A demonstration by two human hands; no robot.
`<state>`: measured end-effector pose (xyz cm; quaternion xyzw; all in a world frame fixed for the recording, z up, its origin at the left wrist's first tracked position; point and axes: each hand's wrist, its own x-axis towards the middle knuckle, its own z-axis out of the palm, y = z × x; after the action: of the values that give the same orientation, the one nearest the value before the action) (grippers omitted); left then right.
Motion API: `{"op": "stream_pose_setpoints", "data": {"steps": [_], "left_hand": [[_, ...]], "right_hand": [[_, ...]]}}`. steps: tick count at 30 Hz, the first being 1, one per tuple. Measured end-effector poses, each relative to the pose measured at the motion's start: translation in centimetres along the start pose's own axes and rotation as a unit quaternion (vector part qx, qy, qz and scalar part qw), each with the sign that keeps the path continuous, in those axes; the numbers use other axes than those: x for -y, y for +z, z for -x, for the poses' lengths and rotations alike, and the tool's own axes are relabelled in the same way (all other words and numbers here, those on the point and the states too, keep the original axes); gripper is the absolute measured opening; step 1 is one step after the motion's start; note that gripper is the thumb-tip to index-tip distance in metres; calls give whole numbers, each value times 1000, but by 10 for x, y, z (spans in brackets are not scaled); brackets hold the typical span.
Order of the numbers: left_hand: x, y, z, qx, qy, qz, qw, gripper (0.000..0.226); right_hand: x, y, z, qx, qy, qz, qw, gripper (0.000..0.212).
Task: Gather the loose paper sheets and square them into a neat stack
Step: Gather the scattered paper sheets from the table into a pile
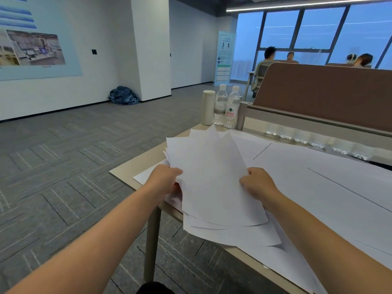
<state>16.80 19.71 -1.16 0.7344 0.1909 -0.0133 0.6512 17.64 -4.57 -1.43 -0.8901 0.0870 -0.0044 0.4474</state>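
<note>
1. The fingers [175,172] of the left hand [164,179] are curled round the left edge of a bundle of paper sheets [214,183], thumb on top and the rest hidden beneath.
2. The right hand [257,182] grips the opposite edge, knuckles bent and fingers closed on the paper.
3. The bundle is uneven: white sheets fan out at different angles, with corners jutting at the far end and staggered edges at the near end.
4. It is held between both hands over the near left corner of the surface [135,164], its near edges hanging past the rim.
5. More loose sheets [318,177] lie flat and overlapping across the surface to the right, under and beyond the right forearm.
6. At the far end stand a white flask [207,108], two water bottles [232,109] and a metal cylinder [240,115], just beside one another.
7. A brown divider panel [318,92] runs along the right side, with a row of clear containers [307,139] at its foot.
8. Grey carpet [74,155] covers the floor at left; seated people [270,54] show by the windows behind.
</note>
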Motion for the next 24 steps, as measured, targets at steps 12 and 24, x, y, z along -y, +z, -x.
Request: {"op": "stream_pose_setpoints", "data": {"steps": [12, 24], "left_hand": [[-7, 4, -6, -22, 80, -146, 986, 9], [-1, 6, -19, 13, 57, -70, 996, 33]], "right_hand": [[-1, 6, -6, 3, -31, 10, 999, 14], [-3, 9, -6, 17, -47, 35, 998, 18]]}}
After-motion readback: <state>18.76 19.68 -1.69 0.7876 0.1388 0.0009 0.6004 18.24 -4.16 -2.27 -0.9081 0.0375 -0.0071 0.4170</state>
